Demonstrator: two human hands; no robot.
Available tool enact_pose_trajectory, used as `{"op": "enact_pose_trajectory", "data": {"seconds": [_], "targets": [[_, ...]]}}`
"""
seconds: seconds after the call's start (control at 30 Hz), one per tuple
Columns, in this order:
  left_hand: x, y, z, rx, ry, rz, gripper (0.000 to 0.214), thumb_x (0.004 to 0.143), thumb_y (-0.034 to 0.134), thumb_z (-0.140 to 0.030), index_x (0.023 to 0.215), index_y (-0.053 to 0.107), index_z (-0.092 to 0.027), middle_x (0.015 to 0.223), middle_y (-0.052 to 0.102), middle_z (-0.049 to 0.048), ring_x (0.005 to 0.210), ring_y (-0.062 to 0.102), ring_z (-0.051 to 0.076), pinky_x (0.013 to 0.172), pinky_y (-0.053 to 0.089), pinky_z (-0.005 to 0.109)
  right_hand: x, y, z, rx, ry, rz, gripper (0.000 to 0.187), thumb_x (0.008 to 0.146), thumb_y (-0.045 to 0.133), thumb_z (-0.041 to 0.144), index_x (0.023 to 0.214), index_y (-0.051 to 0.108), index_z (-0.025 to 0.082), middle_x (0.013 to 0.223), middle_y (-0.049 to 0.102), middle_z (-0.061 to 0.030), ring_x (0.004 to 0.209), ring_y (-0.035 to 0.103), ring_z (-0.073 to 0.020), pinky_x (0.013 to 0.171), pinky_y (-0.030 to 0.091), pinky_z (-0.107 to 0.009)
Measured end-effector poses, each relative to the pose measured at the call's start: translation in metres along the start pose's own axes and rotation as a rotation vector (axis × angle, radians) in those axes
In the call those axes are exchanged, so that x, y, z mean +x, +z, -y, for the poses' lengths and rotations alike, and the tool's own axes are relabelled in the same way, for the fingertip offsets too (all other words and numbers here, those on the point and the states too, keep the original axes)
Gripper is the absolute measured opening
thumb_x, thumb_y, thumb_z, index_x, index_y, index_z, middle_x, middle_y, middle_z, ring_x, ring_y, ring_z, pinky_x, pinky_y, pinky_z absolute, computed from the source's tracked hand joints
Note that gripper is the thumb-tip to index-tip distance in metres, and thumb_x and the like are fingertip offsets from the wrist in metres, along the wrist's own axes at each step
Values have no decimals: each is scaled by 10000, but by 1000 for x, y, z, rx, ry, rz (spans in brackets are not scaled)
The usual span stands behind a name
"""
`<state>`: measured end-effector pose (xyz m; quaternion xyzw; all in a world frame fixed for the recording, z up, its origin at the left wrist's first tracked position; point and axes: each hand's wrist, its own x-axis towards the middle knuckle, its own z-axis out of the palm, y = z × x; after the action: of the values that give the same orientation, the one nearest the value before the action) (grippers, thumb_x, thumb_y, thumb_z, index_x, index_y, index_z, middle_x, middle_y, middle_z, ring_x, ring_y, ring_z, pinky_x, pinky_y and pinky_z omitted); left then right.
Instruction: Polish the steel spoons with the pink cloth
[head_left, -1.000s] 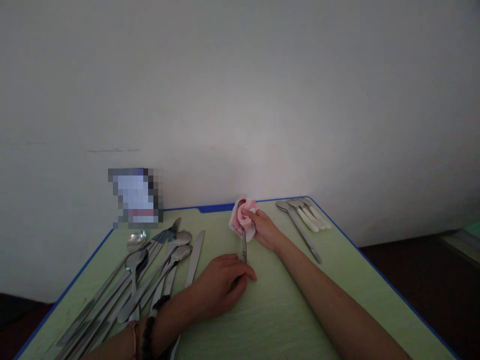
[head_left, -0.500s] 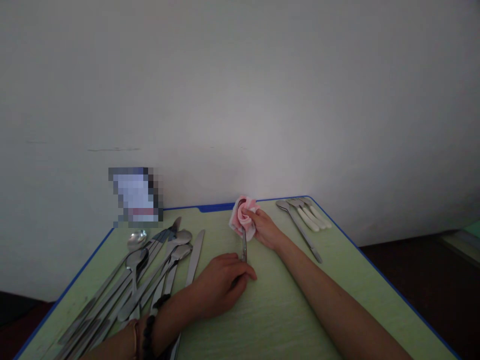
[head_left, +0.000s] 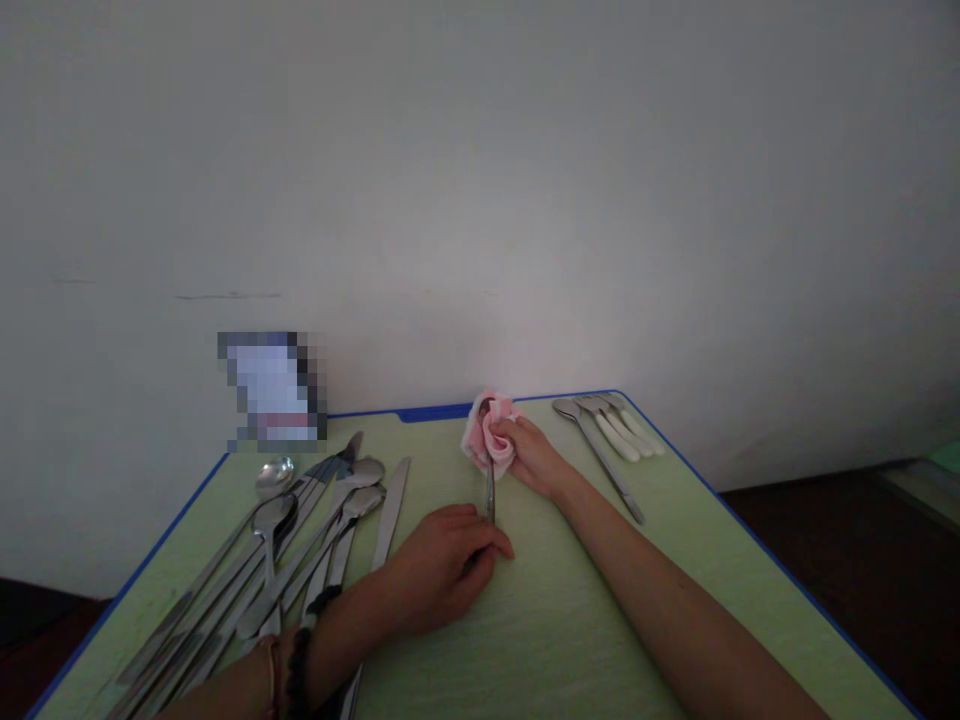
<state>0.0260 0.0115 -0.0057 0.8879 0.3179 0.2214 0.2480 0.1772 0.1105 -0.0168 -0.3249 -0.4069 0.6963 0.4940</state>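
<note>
My left hand (head_left: 442, 570) rests on the green table (head_left: 570, 640) with its fingers closed around the handle of a metal spoon (head_left: 489, 492). The spoon stands up from that hand toward the wall. My right hand (head_left: 534, 458) is closed on a crumpled pink cloth (head_left: 489, 438) that wraps the spoon's upper end. Only a bit of the spoon's bowl shows above the cloth.
A heap of metal spoons and knives (head_left: 300, 530) lies at the left of the table. A few pieces of cutlery with white handles (head_left: 611, 432) lie at the far right corner. A blurred-out object (head_left: 271, 392) stands by the white wall. The table has a blue edge.
My right hand has turned slightly with the pink cloth around the spoon's top. The left hand and the cutlery have stayed in place.
</note>
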Motion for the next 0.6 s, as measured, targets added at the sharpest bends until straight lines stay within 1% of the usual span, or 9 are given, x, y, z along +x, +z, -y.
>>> {"op": "enact_pose_trajectory", "data": {"seconds": [0.07, 0.13, 0.23, 0.3, 0.4, 0.47, 0.53, 0.6], "targets": [[0, -1, -1, -19, -11, -10, 220, 870, 433, -117, 968, 617, -189, 860, 621, 42, 819, 569, 170, 776, 434, 271, 2, -2, -2, 68, 14, -4, 80, 611, 603, 174, 679, 563, 163, 545, 559, 39, 476, 456, -88, 492, 378, -223], [1, -1, -2, -45, -43, -40, 221, 882, 420, -124, 990, 603, -185, 906, 605, 53, 858, 561, 170, 798, 435, 271, 5, -4, -3, 124, 16, -38, 128, 590, 630, 164, 706, 573, 164, 559, 572, 41, 495, 469, -89, 505, 383, -221], [1, -3, -1, -103, -106, -77, 223, 893, 394, -123, 918, 609, -176, 868, 591, 46, 840, 561, 161, 784, 435, 261, 9, -5, -5, 149, -21, -140, 167, 585, 678, 196, 712, 573, 167, 577, 587, 37, 529, 497, -99, 532, 398, -230], [0, -5, 0, -146, -115, -76, 238, 891, 384, -124, 854, 615, -174, 828, 590, 36, 806, 564, 153, 762, 433, 253, 10, -4, -6, 145, -78, -226, 183, 593, 702, 243, 695, 568, 172, 588, 590, 36, 541, 503, -101, 544, 405, -234], [-1, -9, -1, -182, -62, -101, 256, 878, 384, -135, 791, 622, -167, 750, 579, 28, 732, 558, 147, 705, 424, 246, 10, -3, -7, 126, -168, -321, 222, 592, 725, 304, 656, 557, 173, 581, 574, 41, 534, 487, -92, 537, 398, -228], [-2, -12, -2, -180, -23, -136, 261, 865, 391, -142, 743, 621, -161, 691, 560, 27, 682, 545, 146, 661, 415, 244, 10, -2, -8, 91, -196, -345, 250, 599, 729, 343, 641, 549, 175, 567, 558, 41, 523, 475, -89, 518, 383, -225], [-3, -13, -4, -159, 19, -150, 259, 863, 396, -149, 736, 622, -160, 662, 548, 27, 656, 534, 148, 638, 410, 246, 9, -3, -9, 31, -201, -348, 287, 624, 712, 404, 624, 529, 182, 534, 529, 45, 493, 450, -89, 486, 359, -227], [-3, -12, -5, -125, 60, -122, 244, 877, 393, -150, 823, 631, -160, 698, 567, 37, 686, 540, 157, 657, 420, 254, 9, -5, -10, -67, -174, -293, 346, 667, 660, 493, 606, 493, 196, 489, 487, 53, 447, 406, -86, 451, 332, -232]]}}
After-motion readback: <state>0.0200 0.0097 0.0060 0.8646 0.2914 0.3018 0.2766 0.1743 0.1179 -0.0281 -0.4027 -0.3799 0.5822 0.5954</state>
